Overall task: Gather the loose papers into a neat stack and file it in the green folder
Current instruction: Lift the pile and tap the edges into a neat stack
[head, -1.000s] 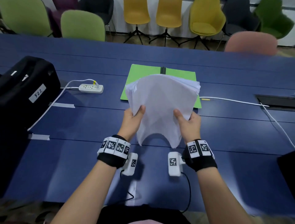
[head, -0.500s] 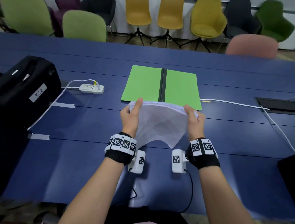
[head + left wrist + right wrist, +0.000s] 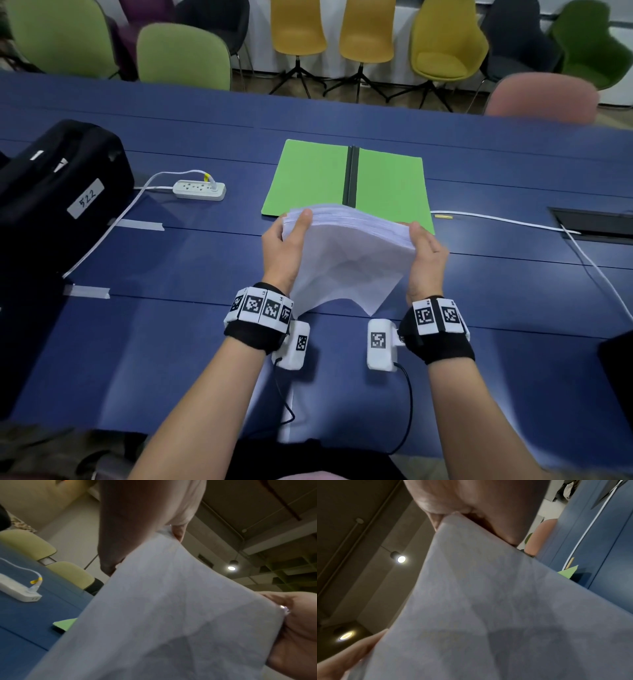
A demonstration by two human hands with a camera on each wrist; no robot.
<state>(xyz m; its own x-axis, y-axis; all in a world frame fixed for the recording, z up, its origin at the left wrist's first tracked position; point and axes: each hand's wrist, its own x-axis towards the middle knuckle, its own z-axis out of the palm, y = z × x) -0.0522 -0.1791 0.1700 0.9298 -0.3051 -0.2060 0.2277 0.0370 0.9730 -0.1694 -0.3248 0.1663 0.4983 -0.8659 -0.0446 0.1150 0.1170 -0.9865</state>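
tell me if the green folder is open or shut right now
Open. The green folder lies flat on the table, both covers spread either side of its dark spine, nothing inside yet.

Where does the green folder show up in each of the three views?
Head: green folder lies open on the table, beyond the paper stack.
Left wrist: one corner peeks out at the stack's left edge.
Right wrist: one corner peeks out at the right.
Shared landmark: the paper stack itself.
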